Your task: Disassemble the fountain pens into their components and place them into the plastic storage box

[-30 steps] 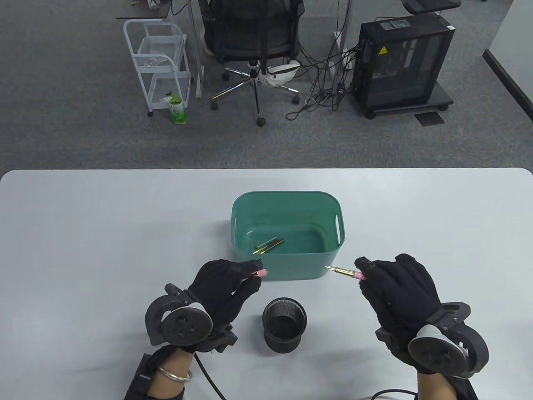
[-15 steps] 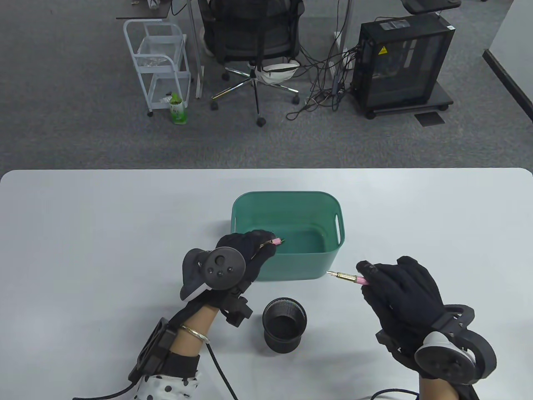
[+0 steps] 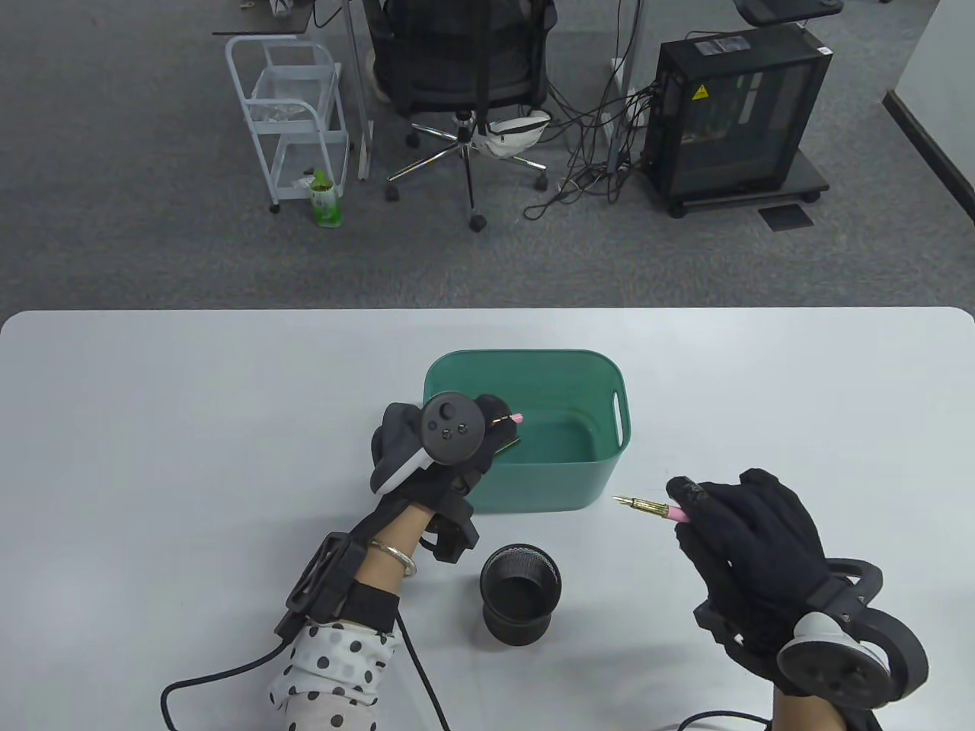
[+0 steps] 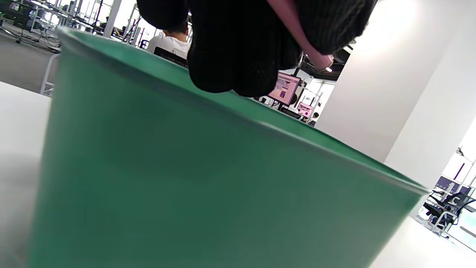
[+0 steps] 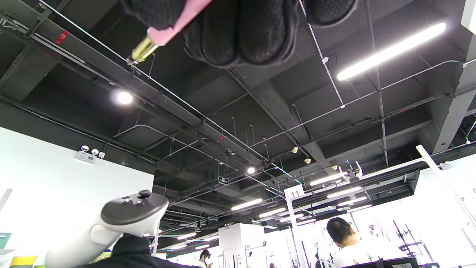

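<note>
My left hand (image 3: 449,442) pinches the pink cap (image 3: 512,418) over the green box (image 3: 525,364); released carelessly, it could bounce out. My right hand (image 3: 750,533) grips the nib section (image 3: 653,507).

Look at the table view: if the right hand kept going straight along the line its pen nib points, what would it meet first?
The right hand aims the pink pen's nib leftward. Bare table comes first, then probably the green storage box's near wall; height is unclear, so it might pass just in front.
</note>
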`<state>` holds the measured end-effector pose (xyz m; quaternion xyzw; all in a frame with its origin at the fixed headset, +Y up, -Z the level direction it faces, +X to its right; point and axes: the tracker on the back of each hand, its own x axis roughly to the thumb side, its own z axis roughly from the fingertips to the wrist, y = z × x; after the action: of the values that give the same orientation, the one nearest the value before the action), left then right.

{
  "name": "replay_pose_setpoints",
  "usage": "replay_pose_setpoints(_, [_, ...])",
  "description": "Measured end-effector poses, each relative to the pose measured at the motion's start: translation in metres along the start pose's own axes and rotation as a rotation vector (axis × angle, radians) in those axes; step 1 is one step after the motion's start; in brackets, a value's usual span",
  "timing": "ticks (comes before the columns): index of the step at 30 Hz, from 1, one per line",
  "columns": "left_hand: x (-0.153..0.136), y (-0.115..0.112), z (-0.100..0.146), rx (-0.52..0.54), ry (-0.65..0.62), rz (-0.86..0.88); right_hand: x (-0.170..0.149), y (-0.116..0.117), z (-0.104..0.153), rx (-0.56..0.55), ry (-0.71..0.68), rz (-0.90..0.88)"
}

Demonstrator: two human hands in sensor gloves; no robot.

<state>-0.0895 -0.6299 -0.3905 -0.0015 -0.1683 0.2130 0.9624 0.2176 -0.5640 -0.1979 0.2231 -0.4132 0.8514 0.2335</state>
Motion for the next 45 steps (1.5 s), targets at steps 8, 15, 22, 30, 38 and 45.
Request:
replay_pose_setpoints(8, [0.002,-0.010,-0.008,-0.014,0.005,-0.031,0.001,0.001,0.000,0.006,-0.003,-0.001])
replay_pose_setpoints(15, [0.001,-0.011,-0.007,-0.005,0.002,-0.028,0.002,0.003,-0.001,0.017,-0.006,0.000])
replay_pose_setpoints(22, [-0.001,-0.006,0.002,0.016,-0.026,-0.013,0.003,0.006,-0.002,0.029,-0.009,0.005])
replay_pose_setpoints(30, [0.009,0.007,0.029,0.093,-0.140,-0.020,0.005,0.013,-0.002,0.054,-0.015,0.014])
replay_pose_setpoints(38, [0.023,0.018,0.076,0.233,-0.273,-0.076,0.008,0.021,-0.002,0.084,-0.025,0.022])
replay_pose_setpoints(45, [0.028,0.015,0.117,0.282,-0.344,-0.040,0.010,0.032,-0.002,0.127,-0.039,0.028])
